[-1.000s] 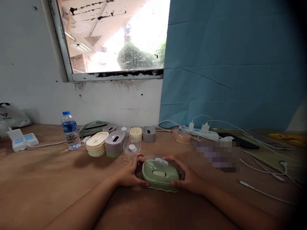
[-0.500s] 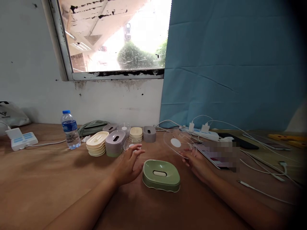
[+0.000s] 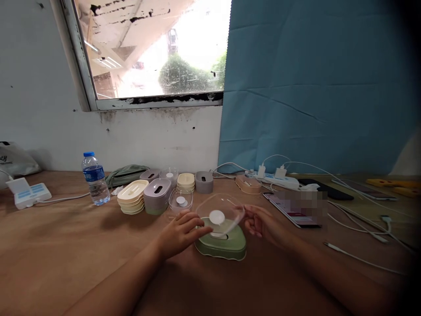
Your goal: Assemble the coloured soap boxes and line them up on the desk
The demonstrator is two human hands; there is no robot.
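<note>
A clear lid (image 3: 220,214) with a white disc at its middle is held just over a green box (image 3: 230,246), well in from the far edge of the table (image 3: 55,254); the lid is tilted and slightly blurred (whether it touches the box, I cannot tell). The right hand (image 3: 263,224) has its fingers closed on the lid's right rim — a pinch; the left hand (image 3: 180,233) has its fingers half curled, at the lid's near left side, though whether they grip it or merely touch it I cannot tell.

Just beyond the left hand lies a clear tray (image 3: 176,205) with a white disc; past it, toward the table's far edge, come a lilac container (image 3: 158,198), a tall cream stack (image 3: 131,198), a smaller cream stack (image 3: 186,181) and a grey container (image 3: 204,183); a water bottle (image 3: 95,180) stands farther toward the table's far left corner. Beyond the right hand lie a peach box (image 3: 248,185) — near the far edge — and a phone (image 3: 289,210).
</note>
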